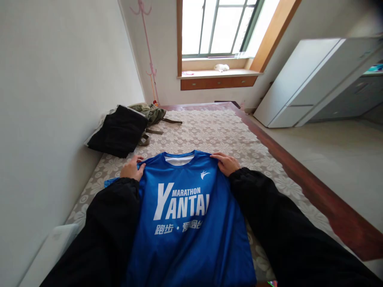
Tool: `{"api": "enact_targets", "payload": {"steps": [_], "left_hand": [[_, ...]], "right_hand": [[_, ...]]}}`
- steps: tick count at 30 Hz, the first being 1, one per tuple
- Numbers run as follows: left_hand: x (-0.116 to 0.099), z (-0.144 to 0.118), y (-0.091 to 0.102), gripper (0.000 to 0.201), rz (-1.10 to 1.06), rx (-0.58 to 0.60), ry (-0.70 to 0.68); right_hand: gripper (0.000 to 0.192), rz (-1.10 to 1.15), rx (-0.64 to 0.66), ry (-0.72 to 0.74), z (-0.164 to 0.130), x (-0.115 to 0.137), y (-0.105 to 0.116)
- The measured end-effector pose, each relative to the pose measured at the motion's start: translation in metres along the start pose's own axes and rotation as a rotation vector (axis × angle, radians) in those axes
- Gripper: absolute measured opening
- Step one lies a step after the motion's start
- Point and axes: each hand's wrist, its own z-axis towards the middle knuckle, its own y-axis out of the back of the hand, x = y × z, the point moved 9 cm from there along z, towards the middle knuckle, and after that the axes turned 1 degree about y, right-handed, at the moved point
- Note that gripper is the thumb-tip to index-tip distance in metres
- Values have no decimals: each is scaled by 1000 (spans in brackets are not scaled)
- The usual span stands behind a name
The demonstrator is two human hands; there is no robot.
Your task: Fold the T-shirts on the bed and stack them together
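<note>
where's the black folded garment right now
In the head view the black folded garment lies on the bed's left side against the white wall, beside an olive-green bag, beyond the left hand.

Shirt [185, 215] on the bed [215, 131], a hand at each shoulder; clothes pile [119, 129] behind, leftward, against the wall [54, 99].

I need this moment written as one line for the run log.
left hand: grips shirt shoulder | right hand: grips other shoulder | blue shirt: flat on bed cover, print up | black bag: behind
</note>
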Motion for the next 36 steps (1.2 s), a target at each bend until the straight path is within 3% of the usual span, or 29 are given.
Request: {"api": "enact_targets", "payload": {"steps": [9, 13, 19, 25, 28, 31, 33, 36], "left_hand": [[22, 5, 27, 26, 96, -80, 108], [23, 2, 24, 31, 108, -78, 110], [15, 3, 19, 32, 87, -81, 1], [-10, 3, 17, 33, 47, -72, -234], [-27, -3, 1, 38, 33, 4, -346], [-38, -9, -15, 43, 33, 92, -412], [-41, -11, -21, 44, 42, 130, -428], [-42, -13, -22, 42, 63, 150, -428]], "right_hand": [[39, -112, 2, -245, -2, -10, 13], [26, -134, 21, -308, -2, -14, 13], [27, -115, -8, -294, -2, -15, 12], [36, -103, -59, -272, -2, -16, 14], [40, -105, -136, -205, -1, -12, 20], [46, -114, -240, -39, -1, 3, 29], [49, -105, -214, 112, -2, 19, 27], [48, -50, -68, 324, -6, 48, 11]]}}
